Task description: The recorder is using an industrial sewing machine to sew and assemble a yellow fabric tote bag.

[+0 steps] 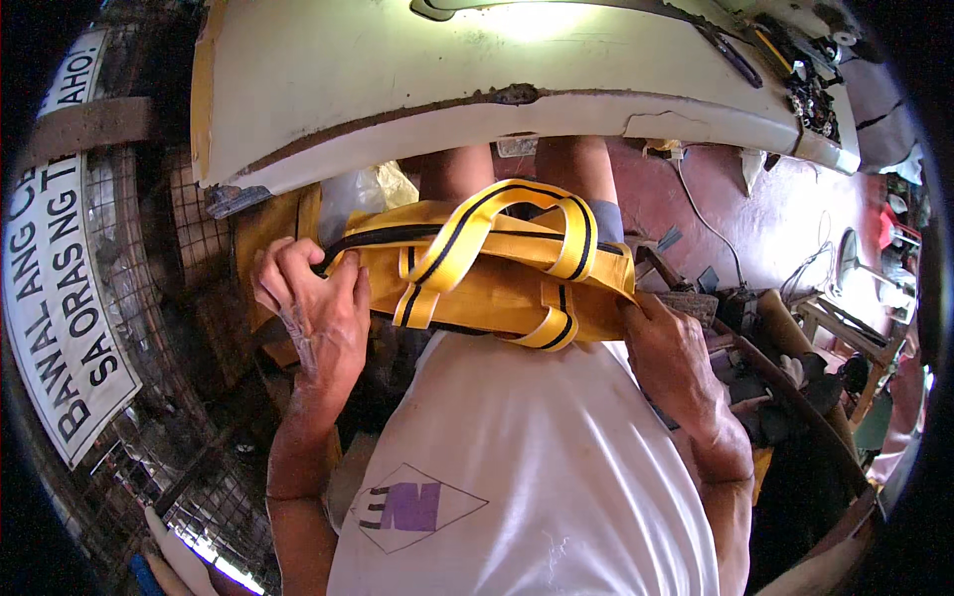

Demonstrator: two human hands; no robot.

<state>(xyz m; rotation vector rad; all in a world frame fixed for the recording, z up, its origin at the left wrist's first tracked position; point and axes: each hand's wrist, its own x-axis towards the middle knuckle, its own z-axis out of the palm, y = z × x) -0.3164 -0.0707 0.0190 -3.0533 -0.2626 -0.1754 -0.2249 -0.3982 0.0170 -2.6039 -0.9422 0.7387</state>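
Note:
A yellow bag [596, 298] with black trim rests across my lap, its top facing up. Two yellow strap handles [463, 230] with black centre stripes and white edges loop over it. My left hand [320, 298] pinches the bag's left end, where a black edge, perhaps a zipper, runs along the top. At the opposite end, my right hand [664, 343] grips the lower right corner, its fingertips partly hidden behind the fabric. Between the hands the bag is stretched out sideways. What is inside it cannot be seen.
A pale worktable [397, 79] with a worn front edge spans the far side above my knees. Scissors [730, 55] and dark metal parts [815, 104] lie at its right. Wire mesh with a white sign [70, 298] stands left. A wooden stool [845, 328] and clutter fill the right.

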